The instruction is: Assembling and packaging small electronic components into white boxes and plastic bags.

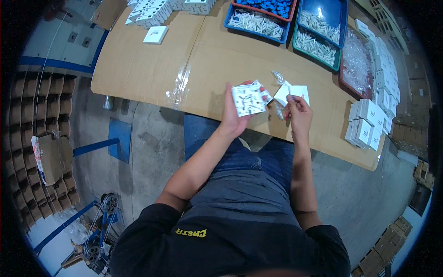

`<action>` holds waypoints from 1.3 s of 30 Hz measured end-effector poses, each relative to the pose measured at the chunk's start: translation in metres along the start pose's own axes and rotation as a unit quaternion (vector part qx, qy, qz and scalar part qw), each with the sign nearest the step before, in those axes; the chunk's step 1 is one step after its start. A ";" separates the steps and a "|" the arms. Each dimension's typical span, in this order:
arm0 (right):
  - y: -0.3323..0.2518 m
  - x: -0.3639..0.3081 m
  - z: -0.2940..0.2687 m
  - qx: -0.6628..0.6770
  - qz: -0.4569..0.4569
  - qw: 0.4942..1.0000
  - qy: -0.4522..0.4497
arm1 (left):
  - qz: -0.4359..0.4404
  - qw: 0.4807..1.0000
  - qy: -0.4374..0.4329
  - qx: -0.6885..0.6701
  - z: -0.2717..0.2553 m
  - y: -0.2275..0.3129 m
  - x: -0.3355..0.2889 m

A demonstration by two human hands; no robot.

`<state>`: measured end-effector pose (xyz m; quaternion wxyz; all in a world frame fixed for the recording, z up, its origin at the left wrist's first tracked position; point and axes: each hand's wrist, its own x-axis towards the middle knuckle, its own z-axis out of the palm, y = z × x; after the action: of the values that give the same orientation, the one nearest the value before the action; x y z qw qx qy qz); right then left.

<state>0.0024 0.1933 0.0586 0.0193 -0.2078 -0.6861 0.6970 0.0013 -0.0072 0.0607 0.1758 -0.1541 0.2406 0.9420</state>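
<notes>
My left hand [235, 123] is wrapped round a small white box [248, 99] with a grey printed pattern, above the table's near edge. A white flap or panel sticks out at the box's right side. To its right, the fingers of my right hand [301, 115] pinch a thin white piece [289, 89], too small to make out fully. Just behind those fingers a flat white box or card [302, 92] lies on the table. Two small clear plastic bags lie close by, one bag [278, 77] beyond my hands and another bag [279, 111] between them.
Cardboard covers the table [152, 78]. At the back stand a red tray [277, 16] of blue parts, blue and green trays [339, 64] of white pieces, and a red tray [344, 81] of clear bags. White boxes [367, 122] are stacked right; more boxes [152, 14] stand far left.
</notes>
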 end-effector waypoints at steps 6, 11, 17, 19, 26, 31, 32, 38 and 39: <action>-0.015 0.065 0.018 -0.249 0.093 0.928 -0.261 | 0.100 0.974 0.091 0.180 -0.044 0.039 0.009; -0.083 0.158 0.070 0.018 -0.086 0.989 -0.116 | 0.272 0.778 0.222 0.521 -0.070 0.064 0.030; -0.101 0.126 0.080 -0.078 -0.120 0.971 -0.191 | 0.317 0.536 0.344 0.703 -0.069 0.128 0.054; -0.070 0.102 0.076 -0.085 -0.093 0.969 -0.214 | 0.363 0.500 0.364 0.697 -0.090 0.185 0.081; -0.004 0.012 0.032 -0.060 0.037 0.984 -0.166 | 0.303 0.426 0.446 0.726 -0.150 0.323 0.134; -0.005 -0.002 0.022 -0.036 0.036 0.989 -0.137 | 0.416 0.482 0.343 0.691 -0.127 0.264 0.113; -0.013 -0.003 0.029 -0.012 0.028 0.990 -0.140 | 0.450 0.501 0.312 0.671 -0.106 0.234 0.100; -0.055 -0.020 0.109 0.032 -0.077 0.982 -0.168 | 0.550 0.466 0.100 0.686 -0.043 0.073 0.012; -0.059 -0.024 0.117 0.030 -0.071 0.983 -0.165 | 0.562 0.455 0.072 0.687 -0.039 0.055 0.001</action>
<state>-0.0283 0.0784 0.1187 -0.0383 -0.0400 -0.6716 0.7388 -0.0143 -0.0717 0.0494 -0.3606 0.1178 0.8562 0.3507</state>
